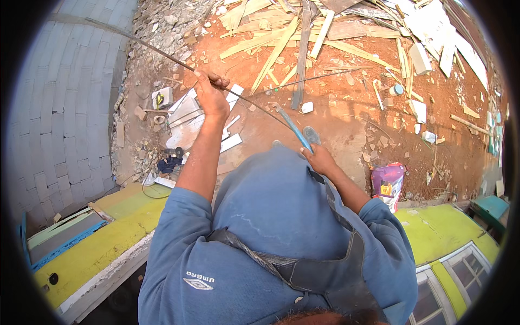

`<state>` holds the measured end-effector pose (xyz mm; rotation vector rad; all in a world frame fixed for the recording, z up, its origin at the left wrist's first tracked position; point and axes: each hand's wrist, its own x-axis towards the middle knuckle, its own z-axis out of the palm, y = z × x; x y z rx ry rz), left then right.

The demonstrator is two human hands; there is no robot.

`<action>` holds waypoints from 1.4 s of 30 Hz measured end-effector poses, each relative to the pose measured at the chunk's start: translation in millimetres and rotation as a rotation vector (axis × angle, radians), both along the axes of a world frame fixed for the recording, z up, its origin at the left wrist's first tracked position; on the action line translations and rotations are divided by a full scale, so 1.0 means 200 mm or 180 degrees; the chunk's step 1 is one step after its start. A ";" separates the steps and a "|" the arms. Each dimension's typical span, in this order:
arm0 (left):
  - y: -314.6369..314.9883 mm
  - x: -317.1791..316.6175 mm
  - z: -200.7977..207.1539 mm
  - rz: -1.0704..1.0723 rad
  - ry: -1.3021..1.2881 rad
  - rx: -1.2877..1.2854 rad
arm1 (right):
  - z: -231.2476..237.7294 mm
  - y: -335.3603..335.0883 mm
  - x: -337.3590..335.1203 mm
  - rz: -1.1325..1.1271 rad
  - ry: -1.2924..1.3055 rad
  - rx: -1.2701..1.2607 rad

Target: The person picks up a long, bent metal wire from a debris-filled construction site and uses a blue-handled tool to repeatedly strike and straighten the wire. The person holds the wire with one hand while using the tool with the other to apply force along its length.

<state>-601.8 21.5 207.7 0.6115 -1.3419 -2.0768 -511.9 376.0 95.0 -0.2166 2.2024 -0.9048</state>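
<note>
A long, thin, dark metal rod (157,50) runs from the upper left, past a block wall, down toward the middle. My left hand (212,96) is wrapped around it, arm stretched forward. In my right hand (320,160), closer to my body, is a blue bar-shaped tool (295,129) with a bare, notched-looking tip pointing up and left. The rod's lower end reaches close to this tool; whether they touch I cannot tell. My shoe (311,135) shows just beyond the right hand.
A grey block wall (70,108) stands left. Ahead, wooden strips (271,40) and rubble cover reddish soil. White board pieces (187,119), a tape measure (160,99) and a power tool (173,153) lie left. A purple bag (388,181) sits right, by a yellow-green wall (436,230).
</note>
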 end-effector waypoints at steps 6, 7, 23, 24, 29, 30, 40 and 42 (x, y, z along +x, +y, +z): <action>-0.03 0.08 -0.05 -0.0601 0.0264 0.0078 | 0.06 -0.08 0.00 0.0107 0.0024 -0.0165; -0.02 0.08 -0.02 -0.0742 0.0331 0.0101 | 0.05 -0.08 -0.01 0.0111 0.0059 -0.0215; -0.03 0.12 -0.02 -0.1352 0.0257 0.0284 | 0.39 -0.11 -0.24 0.0813 -0.0403 0.0242; -0.02 0.13 -0.02 -0.1352 0.0227 0.0291 | 0.44 -0.12 -0.26 0.0845 -0.0534 0.0319; -0.03 0.15 -0.03 -0.1260 0.0403 0.0509 | 0.51 -0.12 -0.34 0.1044 -0.0730 0.0412; -0.03 0.15 -0.04 -0.1231 0.0428 0.0478 | 0.47 -0.12 -0.33 0.1159 -0.0504 0.0354; -0.01 0.09 -0.04 -0.0578 0.0115 0.0306 | -0.02 -0.21 0.05 0.0575 0.0433 0.0238; -0.06 0.14 -0.05 -0.0405 0.0099 0.0405 | -0.07 -0.25 0.09 0.0552 0.0554 0.0278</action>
